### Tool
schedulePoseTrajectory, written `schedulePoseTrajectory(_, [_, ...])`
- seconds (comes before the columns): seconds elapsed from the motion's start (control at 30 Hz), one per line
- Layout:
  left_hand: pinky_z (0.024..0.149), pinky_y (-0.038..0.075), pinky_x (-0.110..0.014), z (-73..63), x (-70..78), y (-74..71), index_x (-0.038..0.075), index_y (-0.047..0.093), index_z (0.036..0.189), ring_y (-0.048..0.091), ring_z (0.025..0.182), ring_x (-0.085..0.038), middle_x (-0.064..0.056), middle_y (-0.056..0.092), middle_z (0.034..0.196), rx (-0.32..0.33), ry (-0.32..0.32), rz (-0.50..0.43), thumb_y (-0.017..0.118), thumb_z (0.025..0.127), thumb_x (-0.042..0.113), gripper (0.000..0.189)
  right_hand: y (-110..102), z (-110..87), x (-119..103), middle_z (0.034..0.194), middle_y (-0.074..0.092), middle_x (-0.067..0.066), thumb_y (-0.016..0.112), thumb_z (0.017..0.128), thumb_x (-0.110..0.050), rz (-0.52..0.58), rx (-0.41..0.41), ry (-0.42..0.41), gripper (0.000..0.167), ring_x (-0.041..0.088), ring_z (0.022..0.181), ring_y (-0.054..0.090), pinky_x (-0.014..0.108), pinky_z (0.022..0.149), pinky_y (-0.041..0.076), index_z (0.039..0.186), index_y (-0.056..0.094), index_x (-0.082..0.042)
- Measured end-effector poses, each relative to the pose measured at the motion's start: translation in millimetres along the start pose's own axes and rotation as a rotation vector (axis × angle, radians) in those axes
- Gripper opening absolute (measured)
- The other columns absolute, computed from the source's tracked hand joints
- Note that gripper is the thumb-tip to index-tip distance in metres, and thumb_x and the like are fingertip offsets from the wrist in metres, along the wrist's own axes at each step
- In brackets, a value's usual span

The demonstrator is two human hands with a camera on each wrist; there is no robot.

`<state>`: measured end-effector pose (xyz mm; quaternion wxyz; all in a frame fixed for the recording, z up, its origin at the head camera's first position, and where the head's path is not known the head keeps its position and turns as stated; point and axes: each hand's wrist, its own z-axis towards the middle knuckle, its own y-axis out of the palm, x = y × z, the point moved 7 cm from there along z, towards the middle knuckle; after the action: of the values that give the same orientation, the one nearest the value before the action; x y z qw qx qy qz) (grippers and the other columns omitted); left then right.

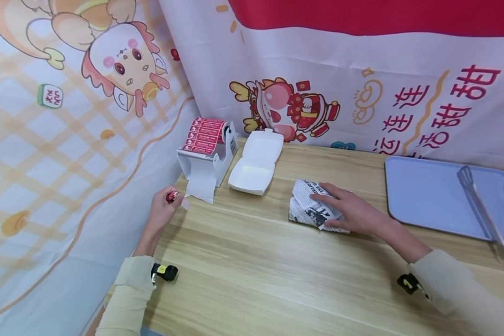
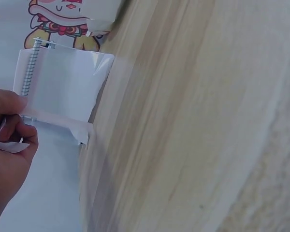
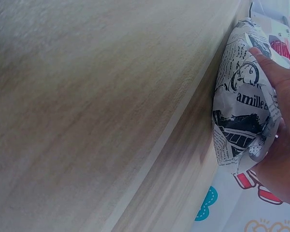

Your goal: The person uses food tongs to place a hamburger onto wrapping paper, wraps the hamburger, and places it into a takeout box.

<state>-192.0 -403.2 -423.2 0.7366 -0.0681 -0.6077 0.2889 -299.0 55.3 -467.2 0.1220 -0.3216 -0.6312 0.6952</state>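
In the head view, my left hand (image 1: pixel 163 207) pinches a small red-and-white label (image 1: pixel 173 196) beside the label dispenser (image 1: pixel 227 156). A roll of red printed labels (image 1: pixel 203 136) sits on that dispenser, and its white backing strip (image 1: pixel 202 179) hangs down the front. The left wrist view shows curled fingers (image 2: pixel 28 137) around the label, right at the dispenser's edge. My right hand (image 1: pixel 353 210) grips a package wrapped in newspaper-print paper (image 1: pixel 308 207) on the table. From the right wrist, the thumb lies over the wrapping (image 3: pixel 249 101); its contents are hidden.
An open white clamshell box (image 1: pixel 252 173) stands between the dispenser and the package. At the right lies a blue-grey tray (image 1: pixel 428 196) with metal tongs (image 1: pixel 480 205) across it. Printed cloth (image 1: pixel 319 56) hangs behind the wooden table (image 1: pixel 252 270).
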Motion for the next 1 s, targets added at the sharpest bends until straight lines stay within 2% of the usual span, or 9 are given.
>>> schedulePoseTrajectory(0.23, [0.053,0.037,-0.015,-0.3,-1.3,1.7,-0.012,0.041,0.081,0.041,0.060,0.000,0.001,0.041,0.070,-0.008,-0.074,0.000,0.062,0.083,-0.017,0.021,-0.6,-0.3,-0.4,0.166,0.021,0.014,0.077,0.084,-0.045,0.000,0.007,-0.006,0.083,0.040,0.148,0.030,0.062,0.112,0.036,0.154,0.034,-0.035])
schedulePoseTrajectory(0.47, [0.050,0.036,-0.015,6.1,-31.4,1.6,-0.008,0.042,0.089,0.040,0.059,0.000,0.004,0.041,0.070,0.000,-0.105,-0.016,0.063,0.081,-0.017,0.025,-1.4,-1.0,-1.8,0.164,0.024,0.016,0.080,0.082,-0.043,-0.008,0.034,-0.023,0.084,0.042,0.146,0.034,0.063,0.109,0.039,0.153,0.037,-0.034])
schedulePoseTrajectory(0.7, [0.051,0.038,-0.018,6.3,-38.9,-0.8,-0.003,0.041,0.097,0.041,0.059,0.000,0.005,0.042,0.072,-0.034,-0.127,0.007,0.067,0.082,-0.012,0.032,-2.3,-1.6,-1.6,0.164,0.025,0.016,0.080,0.082,-0.042,-0.010,0.040,-0.031,0.084,0.042,0.145,0.035,0.063,0.109,0.039,0.153,0.037,-0.033])
schedulePoseTrajectory(1.0, [0.058,0.040,-0.016,6.9,-48.1,2.9,0.003,0.030,0.103,0.038,0.070,-0.005,-0.001,0.029,0.090,-0.104,-0.184,-0.025,0.069,0.081,-0.012,0.048,-1.4,-0.1,-0.5,0.165,0.023,0.015,0.079,0.083,-0.042,0.011,0.015,-0.018,0.083,0.040,0.147,0.032,0.063,0.110,0.037,0.154,0.036,-0.035])
